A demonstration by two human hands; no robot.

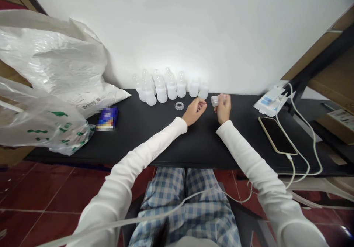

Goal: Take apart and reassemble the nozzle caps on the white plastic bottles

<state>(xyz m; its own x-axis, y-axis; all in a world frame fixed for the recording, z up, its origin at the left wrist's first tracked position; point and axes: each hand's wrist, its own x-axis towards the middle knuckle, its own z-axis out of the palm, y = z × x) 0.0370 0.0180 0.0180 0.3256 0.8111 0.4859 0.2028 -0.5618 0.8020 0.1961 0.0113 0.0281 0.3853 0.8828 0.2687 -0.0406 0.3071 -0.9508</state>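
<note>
Grasping small translucent piece (214,100) in fingers of R hand (222,109), approx. 2 o'clock of L hand (195,112). Holding L fingers loosely curled; can't tell if around anything. Facing two shorter white btls (194,88) just beyond L hand, at 12 o'clock. Also having clear ring (179,108) flat on blk table (132,132) at 9 o'clock, domed btls (160,92) clustered at 10 o'clock, phone (272,136) w/ cable (293,167) at R hand's 4 o'clock.

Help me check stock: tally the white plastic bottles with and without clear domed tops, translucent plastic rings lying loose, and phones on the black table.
Domed white plastic bottles: 8, partly overlapping
Undomed white plastic bottles: 2
Loose translucent plastic ring: 1
Pale-cased black-screened phone: 1
Total: 12
</note>
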